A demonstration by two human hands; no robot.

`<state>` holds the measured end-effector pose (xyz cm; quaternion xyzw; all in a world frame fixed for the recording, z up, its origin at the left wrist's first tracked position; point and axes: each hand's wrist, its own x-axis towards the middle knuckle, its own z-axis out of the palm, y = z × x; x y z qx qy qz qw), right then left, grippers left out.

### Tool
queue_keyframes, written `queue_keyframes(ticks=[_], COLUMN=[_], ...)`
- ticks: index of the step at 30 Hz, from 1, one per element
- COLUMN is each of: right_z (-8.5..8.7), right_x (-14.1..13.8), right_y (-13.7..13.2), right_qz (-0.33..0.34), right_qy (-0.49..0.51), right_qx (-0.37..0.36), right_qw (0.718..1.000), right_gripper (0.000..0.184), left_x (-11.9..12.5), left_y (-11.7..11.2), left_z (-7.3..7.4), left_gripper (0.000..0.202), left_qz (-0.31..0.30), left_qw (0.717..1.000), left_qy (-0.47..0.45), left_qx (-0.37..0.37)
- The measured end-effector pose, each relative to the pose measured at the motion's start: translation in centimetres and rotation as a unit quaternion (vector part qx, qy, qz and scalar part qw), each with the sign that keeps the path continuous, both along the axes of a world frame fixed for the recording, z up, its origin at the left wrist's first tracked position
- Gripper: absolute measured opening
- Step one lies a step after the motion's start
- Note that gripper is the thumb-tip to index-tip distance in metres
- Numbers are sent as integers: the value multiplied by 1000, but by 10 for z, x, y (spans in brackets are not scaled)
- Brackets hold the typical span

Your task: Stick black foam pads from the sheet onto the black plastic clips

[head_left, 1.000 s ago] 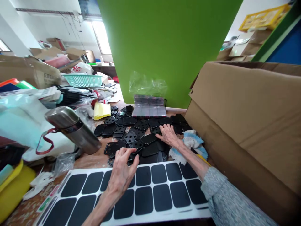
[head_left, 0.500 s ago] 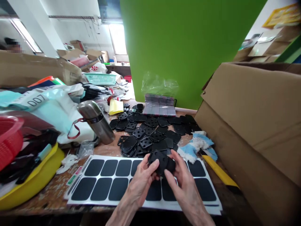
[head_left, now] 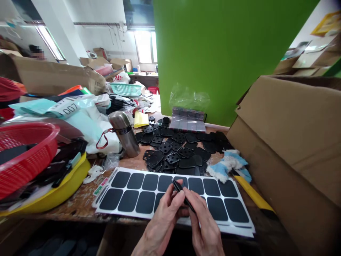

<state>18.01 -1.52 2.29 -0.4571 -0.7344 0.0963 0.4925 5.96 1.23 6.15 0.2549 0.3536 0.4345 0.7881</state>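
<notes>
Thin black plastic plate [head_left: 183,196]: held edge-on at lower centre of frame, above a white sheet of black rounded adhesive pads [head_left: 128,193]. Left hand [head_left: 162,227] pinches its upper end between thumb and fingers; right hand [head_left: 206,231] is closed on the lower end. Judged light, stiff and smooth, likely slippery; best gripped by the edges. Pile of perforated black plates [head_left: 178,153] lies beyond, mid-frame.

A thin black plate [head_left: 178,187], seen edge-on and tilted, its upper end pointing away to the left, is pinched between the left hand [head_left: 162,222] and right hand [head_left: 206,229] just above a sheet of black pads [head_left: 133,192].
</notes>
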Motion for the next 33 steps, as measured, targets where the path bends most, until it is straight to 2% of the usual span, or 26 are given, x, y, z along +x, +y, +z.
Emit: queue_keyframes(ticks=[3,7,9,11,13,14,17,19,21,24,26,28,29,31,33], right_z=[3,15,21,24,23,22,23,27,33,34,31,28,26,25,26], right_x=[1,11,20,27,29,28,20,18,22,33,39,41,40,38,36], right_y=[-3,-9,-9,-8,-7,-7,-9,-11,-11,-6,-1,2,3,3,3], right_qz=[18,30,2,-45,-80,-89,-97,-91,-95,-118,-127,-112,-98,-75,-75], right_qy=[-19,-15,2,15,12,7,13,37,79,216,361,486,525,555,546], right_qx=[11,-55,-109,-155,-147,-128,-96,-152,-239,-331,-361,-383,-389,-397,-395], right_qw=[1000,998,994,987,986,988,991,983,963,911,850,778,750,728,735], right_gripper=[55,45,34,24,22,23,27,25,22,25,30,36,37,38,36], left_x=[-5,-9,-11,-13,-14,-14,-13,-15,-18,-27,-30,-31,-30,-29,-28], left_y=[-6,-13,-14,-14,-12,-11,-9,-9,-8,-5,-5,-5,-5,-6,-5], left_z=[-2,-8,-8,-6,-3,-1,-2,-5,-9,-14,-18,-22,-24,-28,-30], left_gripper=[42,40,35,32,37,37,42,42,33,27,24,23,23,23,22], left_qz=[-13,-15,-32,-76,-111,-110,-34,-6,-26,-63,-64,-58,-52,-47,-40], left_qw=[1000,999,998,996,993,992,973,952,951,980,994,998,998,998,998], left_qy=[5,-16,-28,-25,21,62,210,270,269,170,89,25,2,-21,-19], left_qx=[-15,-41,-42,-35,-20,-2,88,142,151,77,12,-20,-28,-37,-45])
